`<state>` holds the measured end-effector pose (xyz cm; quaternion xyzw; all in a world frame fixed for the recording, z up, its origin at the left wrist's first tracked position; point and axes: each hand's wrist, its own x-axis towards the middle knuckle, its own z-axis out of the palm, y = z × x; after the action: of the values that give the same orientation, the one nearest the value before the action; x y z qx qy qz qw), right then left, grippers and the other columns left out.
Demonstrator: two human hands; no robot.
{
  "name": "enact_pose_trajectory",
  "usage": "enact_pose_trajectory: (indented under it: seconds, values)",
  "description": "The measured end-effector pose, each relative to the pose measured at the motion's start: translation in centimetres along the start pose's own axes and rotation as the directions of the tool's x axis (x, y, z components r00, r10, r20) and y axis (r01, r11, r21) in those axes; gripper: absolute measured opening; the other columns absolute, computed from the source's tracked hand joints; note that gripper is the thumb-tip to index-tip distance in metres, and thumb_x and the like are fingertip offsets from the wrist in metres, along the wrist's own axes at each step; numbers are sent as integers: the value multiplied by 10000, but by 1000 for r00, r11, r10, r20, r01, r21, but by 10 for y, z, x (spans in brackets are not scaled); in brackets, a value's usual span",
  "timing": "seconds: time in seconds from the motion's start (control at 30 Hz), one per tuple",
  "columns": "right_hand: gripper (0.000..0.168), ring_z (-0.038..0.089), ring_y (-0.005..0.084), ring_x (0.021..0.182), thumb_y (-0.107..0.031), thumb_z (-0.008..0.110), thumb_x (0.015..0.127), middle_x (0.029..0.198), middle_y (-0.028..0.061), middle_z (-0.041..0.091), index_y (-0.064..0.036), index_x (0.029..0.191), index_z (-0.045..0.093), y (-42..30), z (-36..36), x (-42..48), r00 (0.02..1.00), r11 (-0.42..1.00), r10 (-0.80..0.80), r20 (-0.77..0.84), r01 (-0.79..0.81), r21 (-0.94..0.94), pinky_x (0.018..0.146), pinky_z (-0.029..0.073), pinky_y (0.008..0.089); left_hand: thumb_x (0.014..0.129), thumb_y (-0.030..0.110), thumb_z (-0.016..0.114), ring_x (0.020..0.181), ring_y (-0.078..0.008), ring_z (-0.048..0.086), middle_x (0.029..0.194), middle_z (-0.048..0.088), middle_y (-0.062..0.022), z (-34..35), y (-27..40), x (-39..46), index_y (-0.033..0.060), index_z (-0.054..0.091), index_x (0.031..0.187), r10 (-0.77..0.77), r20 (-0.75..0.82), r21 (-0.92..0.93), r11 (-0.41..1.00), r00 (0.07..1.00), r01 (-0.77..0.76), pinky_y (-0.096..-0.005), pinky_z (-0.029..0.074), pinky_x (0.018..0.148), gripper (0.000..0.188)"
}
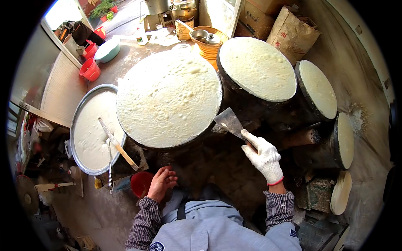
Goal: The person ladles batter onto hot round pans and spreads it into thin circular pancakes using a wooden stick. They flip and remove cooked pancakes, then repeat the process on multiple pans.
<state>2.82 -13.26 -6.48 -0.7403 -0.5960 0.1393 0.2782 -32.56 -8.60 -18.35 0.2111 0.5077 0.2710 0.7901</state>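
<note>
My right hand (263,157), in a white knit glove, grips a metal scraper (230,120) by its handle. The scraper's blade reaches the lower right rim of a large round griddle, covered by a pale, bubbled pancake (169,100). Bare and holding nothing, my left hand (162,182) hangs below that griddle with its fingers apart and slightly curled. At the left stands a wide metal basin of pale batter (94,135). A wooden-handled spatula (117,143) and a metal ladle (109,166) rest in it, their handles over the rim.
More pancake-covered griddles (259,69) curve around my right side. A red bucket (140,184) is beside my left hand. Behind the griddles are a woven basket (209,51) holding pans, a paper sack (292,34) and a teal basin (107,50). A person (80,33) bends near the doorway.
</note>
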Motion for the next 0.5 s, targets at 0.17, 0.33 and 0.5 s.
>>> enact_pose_trajectory:
  seconds: [0.17,0.33,0.5]
  values:
    - [419,615,269,709,-150,694,778,800,112,611,-173,1193,637,15,-18,28,990,994,-92,109,97,-50,657,495,357,981,244,509,869,-186,620,1027,600,-92,24,-24,-7,45,456,1248,-23,-64,-47,999,998,20,-314,528,747,337]
    - [410,608,261,692,-204,685,789,770,95,595,-212,1196,636,35,-36,49,959,973,-202,201,220,-70,631,493,365,982,243,508,884,-186,616,1030,600,-95,46,-35,-9,37,453,1253,2,-89,-95,995,996,-10,-313,524,764,345]
    - [424,595,253,696,-161,693,776,758,96,592,-181,1197,642,44,-46,72,924,962,-272,270,271,42,654,483,345,980,232,508,881,-185,612,1004,602,-72,63,-33,-10,60,473,1232,8,-99,-97,995,995,-17,-329,527,766,308]
